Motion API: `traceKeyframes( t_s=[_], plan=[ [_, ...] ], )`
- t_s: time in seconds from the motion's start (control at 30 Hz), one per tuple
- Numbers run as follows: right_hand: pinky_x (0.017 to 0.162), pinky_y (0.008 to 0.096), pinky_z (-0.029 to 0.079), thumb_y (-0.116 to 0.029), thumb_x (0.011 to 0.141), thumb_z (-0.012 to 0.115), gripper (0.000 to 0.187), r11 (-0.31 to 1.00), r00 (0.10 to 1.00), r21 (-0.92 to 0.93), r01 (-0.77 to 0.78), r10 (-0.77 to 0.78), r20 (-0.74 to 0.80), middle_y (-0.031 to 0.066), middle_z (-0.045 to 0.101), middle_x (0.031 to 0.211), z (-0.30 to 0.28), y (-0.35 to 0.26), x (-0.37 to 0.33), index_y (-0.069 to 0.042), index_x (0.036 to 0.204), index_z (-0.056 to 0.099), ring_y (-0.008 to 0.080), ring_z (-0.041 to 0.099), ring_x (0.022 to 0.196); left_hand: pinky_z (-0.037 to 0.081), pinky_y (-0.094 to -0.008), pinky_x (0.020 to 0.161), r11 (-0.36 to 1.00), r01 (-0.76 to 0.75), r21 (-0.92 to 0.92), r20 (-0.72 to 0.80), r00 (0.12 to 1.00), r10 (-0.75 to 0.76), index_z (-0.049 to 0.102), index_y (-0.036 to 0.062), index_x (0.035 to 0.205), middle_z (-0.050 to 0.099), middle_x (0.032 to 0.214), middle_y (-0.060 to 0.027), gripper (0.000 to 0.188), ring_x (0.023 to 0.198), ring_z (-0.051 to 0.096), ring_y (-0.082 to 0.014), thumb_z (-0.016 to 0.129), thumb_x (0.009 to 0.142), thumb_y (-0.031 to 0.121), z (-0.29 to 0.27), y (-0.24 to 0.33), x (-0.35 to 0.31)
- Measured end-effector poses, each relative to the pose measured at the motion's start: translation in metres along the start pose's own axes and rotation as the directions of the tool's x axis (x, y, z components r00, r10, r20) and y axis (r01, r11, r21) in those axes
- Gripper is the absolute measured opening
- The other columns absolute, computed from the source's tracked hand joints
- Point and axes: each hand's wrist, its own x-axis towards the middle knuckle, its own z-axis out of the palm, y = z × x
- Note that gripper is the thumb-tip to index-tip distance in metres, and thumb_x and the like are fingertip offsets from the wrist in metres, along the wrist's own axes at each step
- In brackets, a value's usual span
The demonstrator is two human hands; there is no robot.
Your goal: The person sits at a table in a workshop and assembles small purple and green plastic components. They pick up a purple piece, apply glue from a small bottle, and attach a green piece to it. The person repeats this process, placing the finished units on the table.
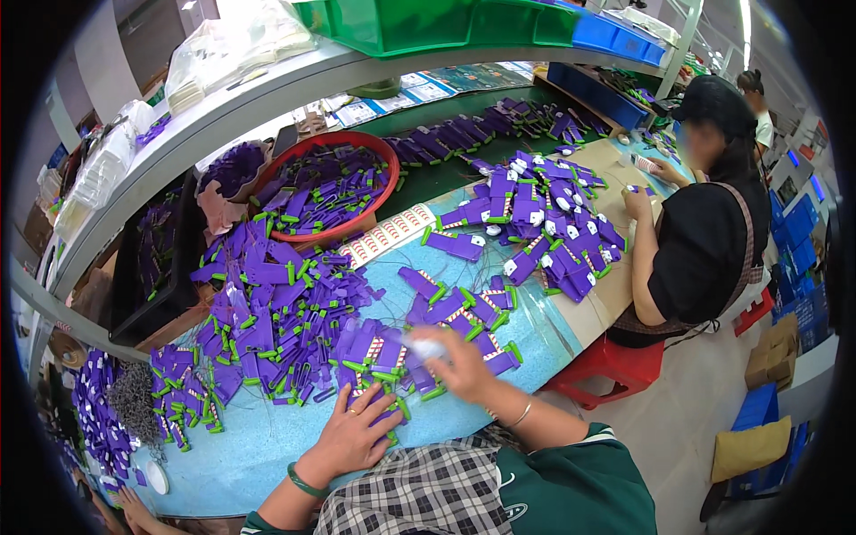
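My left hand (357,431) lies palm down with its fingers stretched out over purple plastic pieces with green ends (364,364) near the table's front edge. Its fingertips touch the lowest pieces. Just to the right and above, my right hand (461,367) is closed around a small white bottle-like object (426,347), smeared by motion, over the same pieces. Some pieces in this group carry a red-and-white striped strip. Further right lie more purple pieces (506,357), roughly lined up.
A big heap of purple pieces (267,303) covers the table's left. Behind it stands a red basin (392,165) of pieces. A striped sticker sheet (392,234) lies mid-table. Purple pieces with white parts (553,223) are piled near a seated co-worker (713,205). A shelf (214,98) arches overhead.
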Motion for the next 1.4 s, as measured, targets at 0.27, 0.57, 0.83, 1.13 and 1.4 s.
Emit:
traceKeyframes(
  t_s=[0.27, 0.57, 0.83, 1.13, 1.4],
  plan=[
    [0.1, 0.0474, 0.036, -0.021, 0.088, 0.061, 0.034, 0.843, 0.993, -0.525, -0.114, 0.087, -0.075, 0.0192, 0.061, 0.114, -0.067, 0.068, 0.012, -0.002, 0.115, 0.055, 0.0359, 0.056, 0.11, 0.024, -0.0654, 0.105, 0.994, 0.105, 0.0, -0.079, 0.991, -0.105, 0.059, 0.017, 0.121, 0.048, 0.138, -0.011, 0.044, 0.134, 0.038, -0.0356, 0.065, 0.077, 0.016, -0.004, 0.0, -0.017],
    [0.108, 0.0485, 0.025, -0.02, 0.09, 0.056, 0.038, 0.95, 0.959, -0.15, -0.275, 0.259, -0.113, 0.0191, 0.055, 0.127, 0.016, 0.002, -0.019, -0.002, 0.123, 0.052, 0.034, 0.048, 0.123, 0.022, -0.0608, 0.109, 0.979, 0.203, -0.014, -0.197, 0.96, -0.201, 0.059, 0.0158, 0.122, 0.039, 0.144, -0.0188, 0.045, 0.135, 0.035, -0.0396, 0.068, 0.079, 0.013, 0.014, -0.011, -0.051],
    [0.107, 0.0365, 0.033, -0.017, 0.095, 0.051, 0.046, 0.974, 0.904, 0.164, -0.154, 0.205, -0.374, 0.0158, 0.044, 0.137, -0.01, -0.003, -0.01, 0.003, 0.135, 0.042, 0.0266, 0.044, 0.126, 0.047, -0.0402, 0.081, 0.928, 0.339, -0.156, -0.519, 0.771, -0.369, 0.061, 0.0042, 0.106, 0.058, 0.106, -0.0132, 0.036, 0.096, 0.057, -0.0322, 0.073, 0.072, 0.006, -0.009, -0.018, -0.068],
    [0.096, 0.0363, 0.044, -0.026, 0.097, 0.051, 0.043, 0.969, 0.925, 0.225, -0.106, 0.179, -0.335, 0.0146, 0.048, 0.128, -0.029, -0.025, -0.028, 0.004, 0.128, 0.046, 0.0236, 0.05, 0.117, 0.049, -0.0333, 0.058, 0.927, 0.285, 0.246, -0.139, 0.956, -0.257, 0.06, 0.0007, 0.106, 0.06, 0.079, -0.0063, 0.033, 0.07, 0.062, -0.0196, 0.059, 0.075, 0.012, 0.002, 0.01, -0.036],
    [0.088, 0.0328, 0.046, -0.022, 0.098, 0.049, 0.034, 0.971, 0.931, 0.217, -0.097, 0.166, -0.326, 0.0125, 0.056, 0.119, -0.035, -0.033, -0.032, 0.003, 0.12, 0.049, 0.019, 0.056, 0.104, 0.049, -0.0294, 0.057, 0.917, 0.32, 0.236, -0.339, 0.912, -0.231, 0.062, -0.002, 0.106, 0.059, 0.075, -0.0069, 0.032, 0.065, 0.061, -0.018, 0.059, 0.077, 0.011, -0.025, -0.018, -0.069]
  ],
)
